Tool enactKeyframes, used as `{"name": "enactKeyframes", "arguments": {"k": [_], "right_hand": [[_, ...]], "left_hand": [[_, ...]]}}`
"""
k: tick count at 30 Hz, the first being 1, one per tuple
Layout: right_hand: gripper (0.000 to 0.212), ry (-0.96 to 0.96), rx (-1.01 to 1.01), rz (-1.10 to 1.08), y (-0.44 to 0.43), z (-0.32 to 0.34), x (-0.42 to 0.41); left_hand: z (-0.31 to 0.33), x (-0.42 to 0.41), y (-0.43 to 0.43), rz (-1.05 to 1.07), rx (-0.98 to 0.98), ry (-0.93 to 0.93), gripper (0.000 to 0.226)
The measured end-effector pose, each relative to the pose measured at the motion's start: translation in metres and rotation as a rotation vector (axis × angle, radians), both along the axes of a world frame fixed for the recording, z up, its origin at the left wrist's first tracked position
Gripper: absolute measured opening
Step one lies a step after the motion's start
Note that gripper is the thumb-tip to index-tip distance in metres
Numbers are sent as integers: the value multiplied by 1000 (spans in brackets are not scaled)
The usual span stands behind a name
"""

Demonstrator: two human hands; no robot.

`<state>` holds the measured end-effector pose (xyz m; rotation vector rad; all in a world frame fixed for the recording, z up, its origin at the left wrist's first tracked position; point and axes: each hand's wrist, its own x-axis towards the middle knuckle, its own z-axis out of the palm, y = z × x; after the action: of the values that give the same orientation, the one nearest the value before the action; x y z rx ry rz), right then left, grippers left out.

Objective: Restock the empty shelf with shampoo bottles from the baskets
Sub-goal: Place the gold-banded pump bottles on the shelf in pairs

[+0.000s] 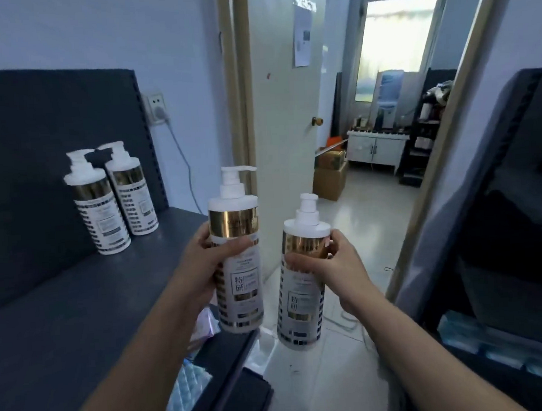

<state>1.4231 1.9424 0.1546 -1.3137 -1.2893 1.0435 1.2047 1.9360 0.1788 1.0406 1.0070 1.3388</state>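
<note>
My left hand (pixel 208 260) grips a white shampoo bottle (pixel 239 288) with a gold band and pump top, held upright past the right end of the dark shelf (pixel 65 310). My right hand (pixel 331 269) grips a second, like bottle (pixel 300 310) by its gold band, a little lower and to the right, over the floor. Two more shampoo bottles (pixel 98 203) (pixel 134 190) stand upright side by side at the back of the shelf, against its dark back panel.
A dark lower shelf edge (pixel 227 352) and packaged goods (pixel 188 385) lie below my left arm. A cream door (pixel 285 110) stands open ahead, with cardboard boxes (pixel 329 177) and a white cabinet (pixel 376 148) in the room beyond. Another dark shelving unit (pixel 509 224) stands at right.
</note>
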Motion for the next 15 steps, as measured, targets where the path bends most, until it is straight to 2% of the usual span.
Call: {"name": "enactKeyframes", "arguments": {"k": [2, 6, 15], "right_hand": [[61, 16, 16, 72, 17, 10, -17], [61, 6, 63, 214, 55, 25, -45], [72, -18, 121, 481, 149, 40, -93]], "left_hand": [[5, -16, 7, 52, 17, -8, 58], [13, -40, 23, 135, 39, -5, 71], [9, -69, 65, 442, 84, -53, 54]]}}
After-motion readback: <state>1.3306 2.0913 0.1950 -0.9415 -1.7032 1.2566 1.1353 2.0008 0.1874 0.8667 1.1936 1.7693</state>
